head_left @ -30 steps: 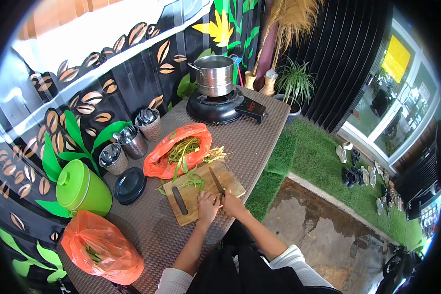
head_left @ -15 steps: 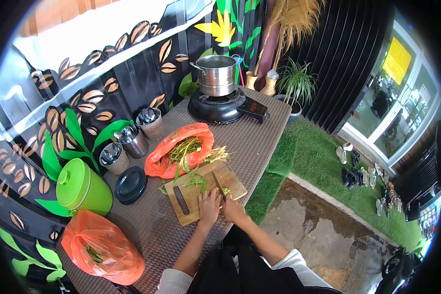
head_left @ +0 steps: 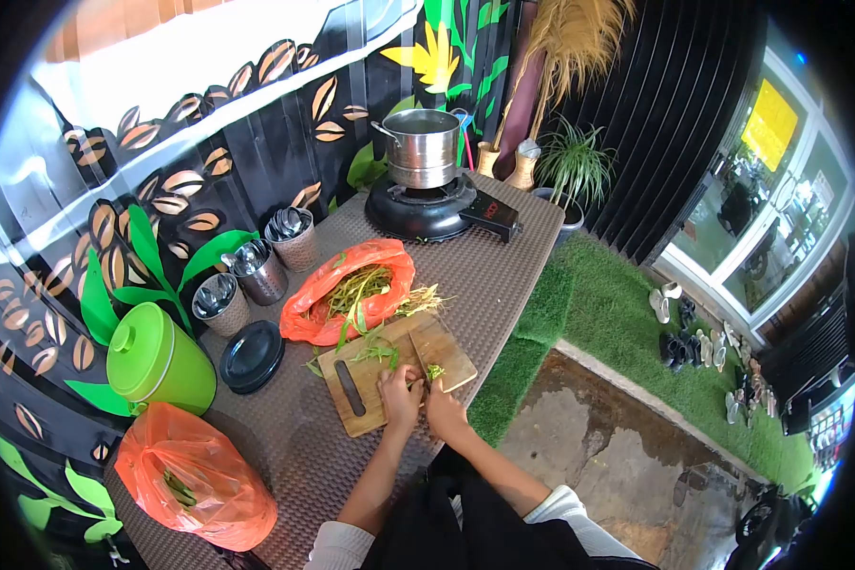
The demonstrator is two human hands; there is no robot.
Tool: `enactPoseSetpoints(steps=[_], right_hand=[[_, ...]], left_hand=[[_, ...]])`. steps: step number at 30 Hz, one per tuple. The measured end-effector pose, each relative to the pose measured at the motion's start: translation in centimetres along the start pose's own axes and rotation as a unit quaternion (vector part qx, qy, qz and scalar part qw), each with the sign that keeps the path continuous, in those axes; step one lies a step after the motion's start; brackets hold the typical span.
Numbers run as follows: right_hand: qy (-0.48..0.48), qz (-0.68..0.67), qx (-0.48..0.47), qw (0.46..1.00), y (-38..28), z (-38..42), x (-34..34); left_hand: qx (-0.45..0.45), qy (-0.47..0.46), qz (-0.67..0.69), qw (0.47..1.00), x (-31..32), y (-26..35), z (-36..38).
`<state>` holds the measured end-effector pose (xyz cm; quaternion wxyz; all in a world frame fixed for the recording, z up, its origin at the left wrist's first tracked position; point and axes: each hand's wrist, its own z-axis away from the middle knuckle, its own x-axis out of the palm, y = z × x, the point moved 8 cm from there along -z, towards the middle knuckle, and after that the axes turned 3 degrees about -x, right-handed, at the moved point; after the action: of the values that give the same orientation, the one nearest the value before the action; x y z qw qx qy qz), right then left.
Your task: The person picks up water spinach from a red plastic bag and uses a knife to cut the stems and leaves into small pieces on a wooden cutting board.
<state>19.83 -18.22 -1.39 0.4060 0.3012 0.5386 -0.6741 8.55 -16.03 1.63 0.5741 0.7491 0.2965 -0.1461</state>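
On the wooden cutting board (head_left: 361, 425), my right hand (head_left: 444, 412) is closed round the handle of a knife (head_left: 419, 350), its blade pointing away from me. Close by on the left, my left hand (head_left: 401, 397) has its fingers curled down on the board, pressing green stems that are mostly hidden beneath them. A small heap of chopped greens (head_left: 435, 371) lies to the right of the blade. Loose leafy greens (head_left: 378, 352) rest on the board's far left part. Just beyond the board, an orange plastic bag (head_left: 304, 318) gapes with leafy stems inside.
A steel pot (head_left: 422, 152) stands on a black portable stove (head_left: 413, 218) at the table's far end. Along the wall are cutlery holders (head_left: 294, 249), black plates (head_left: 253, 357) and a green lidded bucket (head_left: 166, 366). Another orange bag (head_left: 223, 489) sits near left. The table edge is right.
Both hands have shifted slightly, the right one a little down and toward me. The knife stays over the board, and the bags, pot and board remain in place.
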Motion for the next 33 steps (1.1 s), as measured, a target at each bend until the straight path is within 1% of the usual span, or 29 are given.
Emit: enactPoseSetpoints(steps=[2, 4, 6, 8, 10, 12, 14, 16, 18, 20, 22, 23, 25, 26, 28, 29, 31, 33], right_hand=[[0.008, -0.026, 0.001, 1.000, 0.6, -1.0, 0.3], [0.000, -0.039, -0.046, 0.998, 0.3, -1.7, -0.5], [-0.007, -0.033, -0.049, 0.998, -0.1, -0.5, -1.3], [-0.015, -0.026, -0.053, 0.998, -0.8, 0.4, -1.4], [0.004, -0.011, 0.011, 1.000, -0.4, 0.9, -0.6], [-0.004, -0.015, 0.005, 1.000, -0.3, -0.2, -0.4], [-0.011, -0.019, 0.000, 1.000, 0.3, -0.9, -0.3], [-0.025, -0.033, -0.034, 0.999, 0.0, -1.3, -1.1], [-0.009, -0.031, -0.034, 0.999, -0.1, -0.2, -0.9], [0.007, -0.028, -0.032, 0.999, -0.3, 0.5, -0.5], [-0.004, -0.005, 0.009, 1.000, -0.1, 0.7, 0.6], [-0.004, -0.005, 0.008, 1.000, 0.1, 0.3, 0.6], [-0.009, -0.033, -0.024, 0.999, 0.1, -1.0, 0.4], [-0.009, -0.035, -0.023, 0.999, 0.4, -1.3, 0.2], [-0.025, -0.083, -0.038, 0.995, 0.5, -1.8, 0.1], [-0.025, -0.083, -0.039, 0.996, 0.3, -1.4, 0.5], [0.018, -0.026, -0.011, 0.999, 0.4, 0.0, 0.8], [0.018, -0.003, -0.007, 1.000, 0.1, 0.8, 0.4]], left_hand=[[0.004, -0.024, 0.005, 1.000, 0.2, -0.1, 0.4], [0.002, -0.028, 0.003, 1.000, 0.7, 0.0, 0.8], [0.000, -0.031, 0.001, 1.000, 1.2, -0.2, 1.3], [0.056, 0.020, -0.011, 0.998, 0.9, 0.4, 1.7], [0.067, 0.027, -0.006, 0.997, 0.4, 0.9, 1.9], [0.077, 0.033, -0.003, 0.997, 0.1, 1.0, 1.9], [0.028, -0.001, 0.006, 1.000, 0.7, -0.1, 1.4], [0.014, -0.013, 0.030, 0.999, 0.8, -0.7, 0.9], [-0.001, -0.022, 0.053, 0.998, 0.7, -1.0, 0.6], [-0.056, -0.031, 0.133, 0.989, 0.8, -1.7, 0.5], [-0.043, -0.023, 0.136, 0.990, 0.9, -1.7, 0.1], [-0.029, -0.015, 0.137, 0.990, 0.7, -1.7, 0.0], [-0.046, -0.019, 0.154, 0.987, 0.8, -1.9, 0.1], [-0.062, -0.022, 0.172, 0.983, 0.8, -2.0, 0.1], [-0.067, -0.022, 0.167, 0.983, 0.8, -2.4, 0.2], [-0.074, -0.022, 0.163, 0.984, 0.8, -2.7, 0.2], [-0.070, -0.020, 0.155, 0.985, 0.9, -3.2, 0.3], [-0.065, -0.018, 0.148, 0.987, 0.9, -3.0, 0.7]])
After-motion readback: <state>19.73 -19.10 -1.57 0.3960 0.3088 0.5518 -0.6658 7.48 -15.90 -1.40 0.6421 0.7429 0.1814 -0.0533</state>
